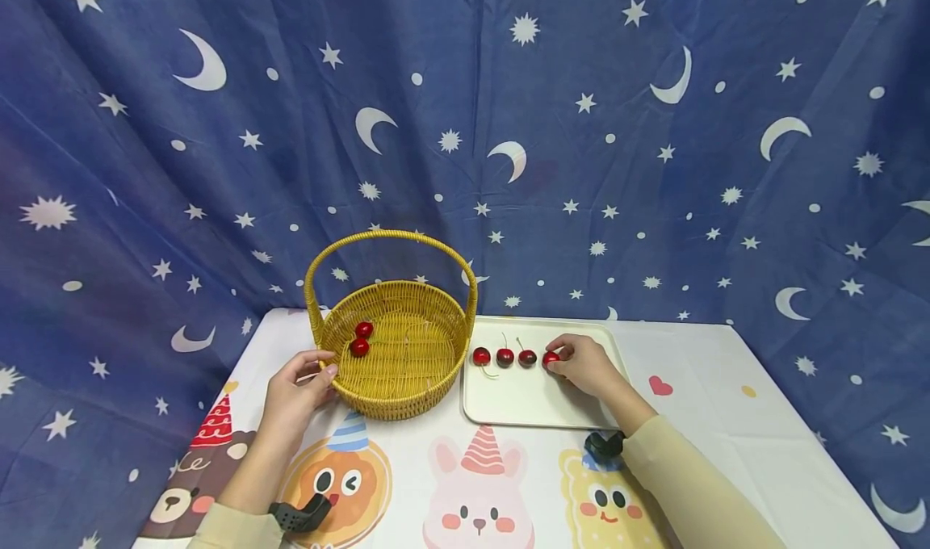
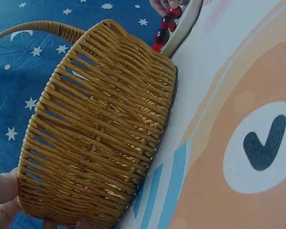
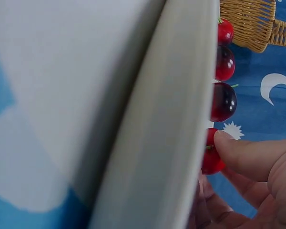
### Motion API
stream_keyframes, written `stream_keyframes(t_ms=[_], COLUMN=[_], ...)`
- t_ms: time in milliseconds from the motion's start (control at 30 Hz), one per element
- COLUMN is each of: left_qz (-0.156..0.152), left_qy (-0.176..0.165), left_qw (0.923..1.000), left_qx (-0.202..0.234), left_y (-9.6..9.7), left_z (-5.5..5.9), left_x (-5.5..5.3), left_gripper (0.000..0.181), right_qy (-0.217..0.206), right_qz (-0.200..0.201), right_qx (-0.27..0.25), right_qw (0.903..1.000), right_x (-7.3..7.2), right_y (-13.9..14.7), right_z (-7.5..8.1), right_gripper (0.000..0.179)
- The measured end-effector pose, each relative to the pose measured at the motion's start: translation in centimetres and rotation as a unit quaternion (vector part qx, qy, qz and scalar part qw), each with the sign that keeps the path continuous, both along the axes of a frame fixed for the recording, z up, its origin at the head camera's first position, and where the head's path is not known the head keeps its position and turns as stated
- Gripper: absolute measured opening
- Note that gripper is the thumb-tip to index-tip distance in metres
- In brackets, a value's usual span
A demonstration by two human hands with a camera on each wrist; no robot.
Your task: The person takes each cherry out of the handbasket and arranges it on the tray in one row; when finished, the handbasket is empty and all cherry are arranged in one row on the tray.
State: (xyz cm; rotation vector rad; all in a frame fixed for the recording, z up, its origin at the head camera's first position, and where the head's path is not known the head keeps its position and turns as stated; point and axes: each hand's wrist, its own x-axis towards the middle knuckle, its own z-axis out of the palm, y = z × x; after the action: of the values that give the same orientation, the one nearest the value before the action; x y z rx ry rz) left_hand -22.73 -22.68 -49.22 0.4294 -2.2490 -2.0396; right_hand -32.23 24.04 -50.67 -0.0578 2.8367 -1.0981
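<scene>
Prog.: 4 cherries (image 1: 504,358) are lined up on tray (image 1: 523,404), the far-R one pinched by R hand (image 1: 584,363); 2 are in basket (image 1: 395,408), rim gripped by L hand (image 1: 292,396). Which lot's done vs. left can't be told.

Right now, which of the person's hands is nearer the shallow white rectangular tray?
Right. The right hand is over the tray, pinching a glossy red cherry; the left hand grips the round golden wicker basket, left of the tray.
</scene>
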Motion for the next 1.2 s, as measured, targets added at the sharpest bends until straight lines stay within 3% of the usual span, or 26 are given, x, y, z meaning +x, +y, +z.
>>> stream_keyframes(t_ms=[200, 433, 700, 900, 1033, 1200], left_qz=[-0.001, 0.0, -0.003, -0.003, -0.002, -0.001], left_qy=[0.004, 0.004, 0.01, 0.01, 0.007, 0.005], left_qw=[1.0, 0.9999, 0.9999, 0.9999, 0.9999, 0.9999], left_qx=[0.004, 0.012, 0.011, 0.009, 0.01, 0.01], left_y=[0.0, -0.1, 0.0, 0.1, 0.0, -0.1], left_z=[0.0, 0.0, 0.0, 0.0, 0.0, -0.2], left_x=[-0.1, -0.1, -0.2, -0.3, -0.2, -0.1], left_gripper=[0.037, 0.036, 0.036, 0.036, 0.036, 0.035], right_qy=[-0.001, 0.031, 0.035, 0.045, 0.057, 0.07], right_qz=[-0.002, 0.024, 0.125, 0.21, 0.241, 0.251], right_qx=[-0.005, -0.032, -0.097, -0.1, -0.102, -0.119], right_qw=[1.0, 0.9987, 0.9868, 0.9716, 0.9636, 0.9581], right_x=[0.1, 1.5, 4.5, 5.9, 5.6, 3.5], right_y=[0.3, -0.5, -5.9, -11.2, -14.5, -17.9], right_z=[0.4, 2.7, 5.8, 7.6, 8.5, 9.6], right_gripper=[0.037, 0.038, 0.029, 0.027, 0.029, 0.032])
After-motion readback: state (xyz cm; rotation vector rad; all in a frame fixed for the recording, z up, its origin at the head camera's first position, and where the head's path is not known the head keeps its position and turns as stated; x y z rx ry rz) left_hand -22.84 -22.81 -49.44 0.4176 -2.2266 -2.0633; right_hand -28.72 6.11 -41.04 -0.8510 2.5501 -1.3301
